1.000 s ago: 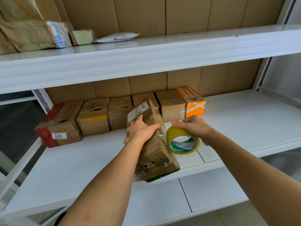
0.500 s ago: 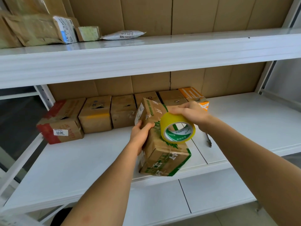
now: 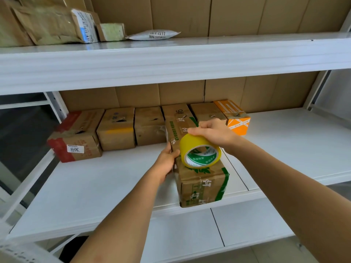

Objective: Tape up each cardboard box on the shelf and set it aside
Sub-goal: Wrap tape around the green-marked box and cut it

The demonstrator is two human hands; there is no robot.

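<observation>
Box in work: long brown cardboard box with green print [image 3: 199, 179], lying lengthwise on the white middle shelf [image 3: 284, 145], near end flush with the shelf's front edge, far end pointing toward the back row.
Left hand: left hand [image 3: 167, 160] pressed against the box's left side, fingers curled over the upper left edge — gripping the box.
Right hand: right hand [image 3: 214, 131] above the box, fingers curled round the top of the yellow roll of packing tape with a green-and-white printed core [image 3: 200, 151] — gripping it.
Tape roll: tilted, open core facing the camera, lower rim touching the top face of the box.
Back row: five more boxes against the cardboard backing, side by side — red-and-brown cardboard box with a white "3011" label [image 3: 76, 137] at far left, plain brown cardboard box with a yellow smear [image 3: 116, 128], smaller brown cardboard box [image 3: 150, 126], brown box partly hidden behind the right hand [image 3: 207, 112], orange-and-white printed box [image 3: 235, 118] at far right.
Upper shelf: white upper shelf [image 3: 228, 54] carrying crumpled brown paper parcels with a white shipping label [image 3: 51, 25], a small pale green packet [image 3: 112, 32] and a flat white mailer bag marked "2217" [image 3: 153, 35].
Lower level: another white shelf board [image 3: 247, 224] below the front edge.
</observation>
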